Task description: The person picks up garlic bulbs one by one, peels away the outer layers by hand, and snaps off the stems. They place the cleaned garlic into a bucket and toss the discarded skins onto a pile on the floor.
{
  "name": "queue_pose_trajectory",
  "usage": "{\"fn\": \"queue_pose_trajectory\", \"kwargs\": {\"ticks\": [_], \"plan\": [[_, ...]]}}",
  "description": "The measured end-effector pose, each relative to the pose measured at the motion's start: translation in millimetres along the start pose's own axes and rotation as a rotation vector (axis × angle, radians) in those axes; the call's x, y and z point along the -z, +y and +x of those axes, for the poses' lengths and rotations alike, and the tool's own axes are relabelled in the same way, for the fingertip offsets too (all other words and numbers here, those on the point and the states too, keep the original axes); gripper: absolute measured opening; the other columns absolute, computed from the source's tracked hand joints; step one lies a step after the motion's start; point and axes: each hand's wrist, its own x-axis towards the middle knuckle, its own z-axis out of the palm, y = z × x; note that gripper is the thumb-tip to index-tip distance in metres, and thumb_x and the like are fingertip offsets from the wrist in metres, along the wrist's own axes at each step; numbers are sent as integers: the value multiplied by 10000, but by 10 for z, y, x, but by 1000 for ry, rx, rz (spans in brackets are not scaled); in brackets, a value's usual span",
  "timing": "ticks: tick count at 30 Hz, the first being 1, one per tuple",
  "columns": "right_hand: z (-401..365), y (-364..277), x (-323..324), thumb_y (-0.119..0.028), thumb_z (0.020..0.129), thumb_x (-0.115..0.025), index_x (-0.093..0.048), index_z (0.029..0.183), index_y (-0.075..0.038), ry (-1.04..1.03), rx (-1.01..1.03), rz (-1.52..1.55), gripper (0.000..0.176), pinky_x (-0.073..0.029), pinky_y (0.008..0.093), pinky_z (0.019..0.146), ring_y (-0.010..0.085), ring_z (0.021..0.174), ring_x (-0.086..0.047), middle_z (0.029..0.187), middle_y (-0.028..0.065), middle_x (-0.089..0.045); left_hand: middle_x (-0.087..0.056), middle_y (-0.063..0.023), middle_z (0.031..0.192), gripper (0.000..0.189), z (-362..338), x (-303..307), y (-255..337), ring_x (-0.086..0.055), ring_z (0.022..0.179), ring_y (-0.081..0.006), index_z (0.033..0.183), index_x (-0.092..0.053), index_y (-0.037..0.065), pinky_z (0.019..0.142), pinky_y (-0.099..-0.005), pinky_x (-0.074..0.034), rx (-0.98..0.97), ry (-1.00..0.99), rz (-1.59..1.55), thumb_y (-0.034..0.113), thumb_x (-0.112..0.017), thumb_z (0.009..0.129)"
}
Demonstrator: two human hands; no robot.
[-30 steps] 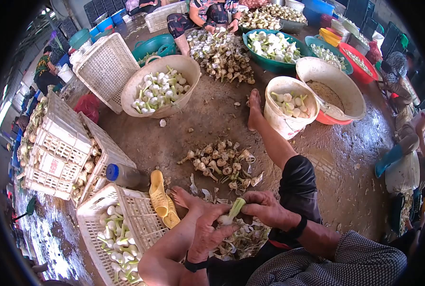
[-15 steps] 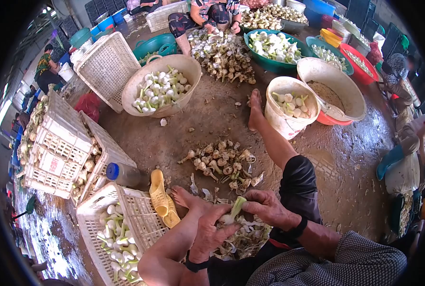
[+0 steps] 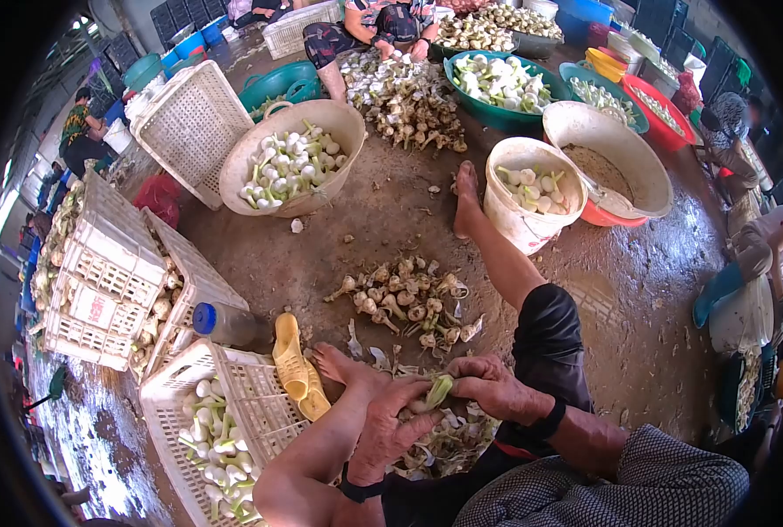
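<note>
Between my hands is a garlic bulb (image 3: 438,392) with a pale green stem. My left hand (image 3: 391,428) is closed around the bulb, which is mostly hidden behind my fingers. The fingers of my right hand (image 3: 497,389) pinch at the stem end from the right. Below both hands lies a heap of loose garlic skins (image 3: 449,443). In front of them on the floor is a small pile of unpeeled garlic (image 3: 405,299). Peeled white bulbs with green stems (image 3: 216,443) fill part of a white plastic crate (image 3: 167,386) at my left.
A bucket (image 3: 523,220) and a wide tub (image 3: 233,189) hold peeled bulbs. A yellow clog (image 3: 290,360) and a blue-lidded bottle (image 3: 229,323) are near my left foot. Stacked crates (image 3: 101,290) stand left. Another person (image 3: 383,22) sits beyond a larger garlic pile (image 3: 409,101).
The garlic's stem has turned and tipped lower between my hands. My right fingers have shifted slightly around it, while my left hand stays nearly in place.
</note>
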Motion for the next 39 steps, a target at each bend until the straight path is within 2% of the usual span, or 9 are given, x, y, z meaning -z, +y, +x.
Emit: {"fn": "queue_pose_trajectory", "kwargs": {"ticks": [8, 10, 13, 16, 20, 28, 36, 38, 39], "plan": [[-9, -28, -67, -154, 915, -570, -623, 964, 30, 12, 14, -263, 198, -443, 264, 567, 87, 638, -556, 719, 39, -604, -643, -145, 1079, 317, -26, -74, -88, -629, 979, -321, 1060, -657, 14, 830, -358, -505, -156, 139, 226, 26, -730, 751], [8, 33, -89, -135, 913, -578, -618, 998, 33, 47, 164, -437, 193, -477, 290, 606, 108, 680, -580, 728, 58, -610, -645, -144, 1075, 287, -9, -77, -43, -632, 970, -324, 1047, -661, 15, 827, -361, -506, -154, 136, 242, 1, -704, 763], [30, 138, -129, -89, 905, -581, -622, 1026, 24, 133, 296, -427, 171, -502, 314, 659, 129, 722, -598, 757, 81, -616, -648, -146, 1069, 253, -15, -89, -26, -637, 956, -328, 1026, -665, 13, 823, -370, -507, -164, 156, 273, -39, -660, 779], [44, 124, -109, -56, 903, -575, -625, 1047, 12, 93, 403, -508, 167, -508, 317, 679, 152, 741, -612, 801, 98, -631, -648, -148, 1071, 251, -24, -74, -51, -638, 955, -329, 1024, -665, 12, 826, -375, -507, -187, 172, 300, -55, -641, 783], [23, 110, -100, -53, 900, -578, -623, 1053, 12, 46, 407, -474, 172, -509, 321, 674, 185, 743, -630, 824, 128, -627, -643, -150, 1090, 277, -30, -85, -105, -632, 975, -335, 1045, -659, 13, 842, -385, -509, -215, 183, 325, -30, -664, 772], [37, 167, -174, -73, 854, -611, -598, 970, 25, 72, 414, -698, 152, -515, 407, 649, 366, 763, -652, 853, 191, -633, -643, -150, 1073, 320, -61, -112, -131, -627, 976, -344, 1039, -640, 3, 843, -409, -510, -209, 223, 424, 11, -709, 727], [161, 310, -242, -72, 799, -608, -601, 868, 14, 202, 368, -726, 111, -494, 447, 611, 399, 721, -632, 769, 222, -606, -644, -159, 974, 248, -70, -130, -166, -634, 868, -352, 980, -645, 10, 757, -389, -528, -220, 231, 498, -18, -674, 735], [235, 496, -166, -84, 796, -606, -607, 842, 11, 266, 365, -735, 105, -490, 450, 607, 402, 715, -631, 749, 227, -604, -649, -158, 926, 193, -78, -117, -193, -645, 808, -312, 959, -639, 6, 719, -366, -529, -227, 292, 458, -19, -671, 771], [262, 616, -59, -110, 800, -601, -610, 819, 7, 283, 221, -768, 120, -492, 462, 616, 404, 717, -631, 745, 230, -607, -649, -158, 926, 193, -65, -92, -152, -645, 808, -312, 959, -639, 6, 719, -366, -529, -233, 289, 462, -19, -671, 771]]}}
